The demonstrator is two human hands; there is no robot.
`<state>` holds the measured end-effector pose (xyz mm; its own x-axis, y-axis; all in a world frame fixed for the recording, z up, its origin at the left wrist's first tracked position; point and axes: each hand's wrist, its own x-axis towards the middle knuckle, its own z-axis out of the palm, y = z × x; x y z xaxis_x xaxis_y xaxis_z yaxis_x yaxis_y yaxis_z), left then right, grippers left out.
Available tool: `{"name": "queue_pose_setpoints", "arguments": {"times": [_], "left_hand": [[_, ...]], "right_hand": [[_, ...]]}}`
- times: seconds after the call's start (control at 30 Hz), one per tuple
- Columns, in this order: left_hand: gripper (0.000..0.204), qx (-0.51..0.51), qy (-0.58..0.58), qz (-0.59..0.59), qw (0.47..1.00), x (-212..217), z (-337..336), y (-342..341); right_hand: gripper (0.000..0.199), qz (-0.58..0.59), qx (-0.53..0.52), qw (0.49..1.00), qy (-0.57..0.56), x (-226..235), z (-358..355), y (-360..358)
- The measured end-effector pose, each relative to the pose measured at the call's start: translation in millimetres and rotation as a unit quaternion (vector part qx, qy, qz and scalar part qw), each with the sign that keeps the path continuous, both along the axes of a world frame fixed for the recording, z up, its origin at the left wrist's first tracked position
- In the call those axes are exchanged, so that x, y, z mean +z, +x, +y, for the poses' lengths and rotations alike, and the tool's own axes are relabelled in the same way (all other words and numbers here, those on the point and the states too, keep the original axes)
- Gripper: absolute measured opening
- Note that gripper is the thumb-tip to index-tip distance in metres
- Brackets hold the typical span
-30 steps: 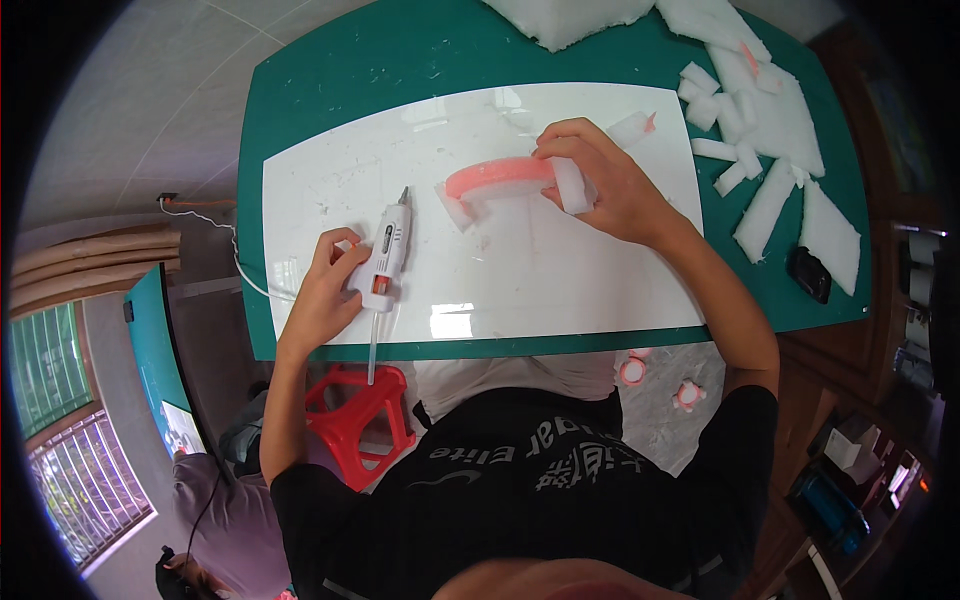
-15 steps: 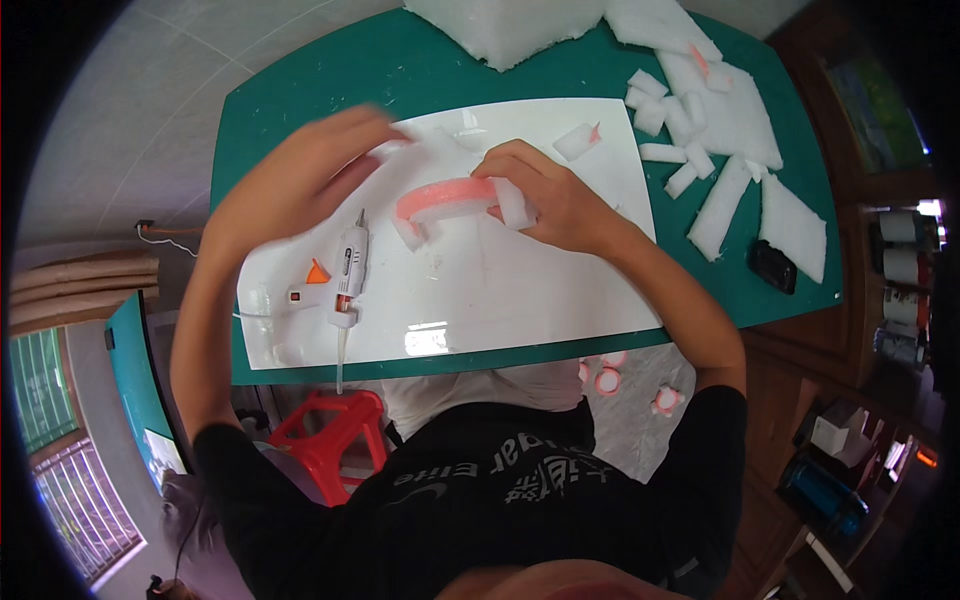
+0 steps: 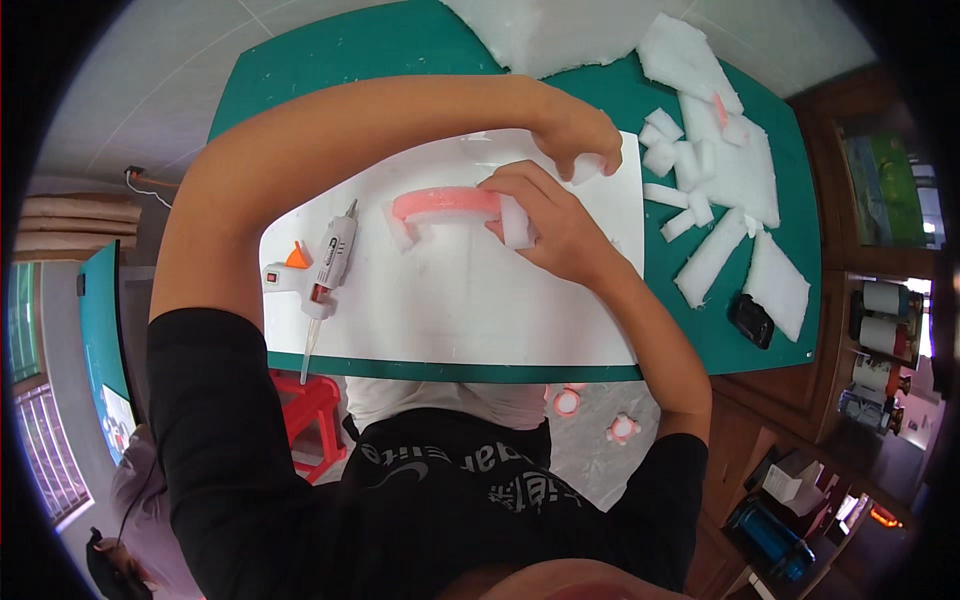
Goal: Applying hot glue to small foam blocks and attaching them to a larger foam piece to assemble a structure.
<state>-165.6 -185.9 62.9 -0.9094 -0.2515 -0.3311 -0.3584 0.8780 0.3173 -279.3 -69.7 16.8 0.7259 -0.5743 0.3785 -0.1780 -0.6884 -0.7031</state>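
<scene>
My right hand is closed round one end of a curved pink band, where a white padding piece sits at its end. The band arches over the white board, and its left end carries another pale piece. Across the board reaches my left arm, with my left hand above and beyond the right one. Its fingers are curled over a small white padding piece, partly hidden by them. A white hot glue gun with an orange trigger lies left of the band, touched by neither hand.
The white board rests on a green table mat. Loose white padding strips and small blocks lie at the right, beside a black object. A large padding sheet is at the far edge. A red stool stands below, left.
My left hand has swung from the left of the band to the far right, onto the small padding piece. My right hand still holds the band. The view has shifted slightly.
</scene>
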Motion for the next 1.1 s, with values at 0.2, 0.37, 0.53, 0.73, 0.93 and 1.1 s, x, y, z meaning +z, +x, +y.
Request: {"name": "queue_pose_setpoints", "arguments": {"times": [0.2,0.37,0.53,0.73,0.93,1.1], "left_hand": [[0.048,0.105,-0.027,0.179,0.978,19,1,35],[0.049,0.272,-0.027,0.241,0.931,52,44,106],[0.052,0.334,-0.050,0.281,0.898,65,104,167],[0.058,0.382,0.000,0.284,0.880,64,157,188],[0.039,0.420,0.100,0.346,0.833,55,175,180],[0.027,0.429,0.040,0.332,0.839,49,181,193]], "right_hand": [[0.040,-0.009,-0.012,1.000,0.006,7,1,-3],[0.040,-0.001,-0.019,1.000,0.007,6,-1,-5],[0.051,-0.012,-0.014,1.000,0.000,4,-1,-4],[0.049,0.009,-0.024,1.000,0.019,5,0,-4],[0.051,0.025,-0.035,0.999,0.023,4,2,-4],[0.044,0.022,-0.037,0.999,0.018,6,2,-3]]}}
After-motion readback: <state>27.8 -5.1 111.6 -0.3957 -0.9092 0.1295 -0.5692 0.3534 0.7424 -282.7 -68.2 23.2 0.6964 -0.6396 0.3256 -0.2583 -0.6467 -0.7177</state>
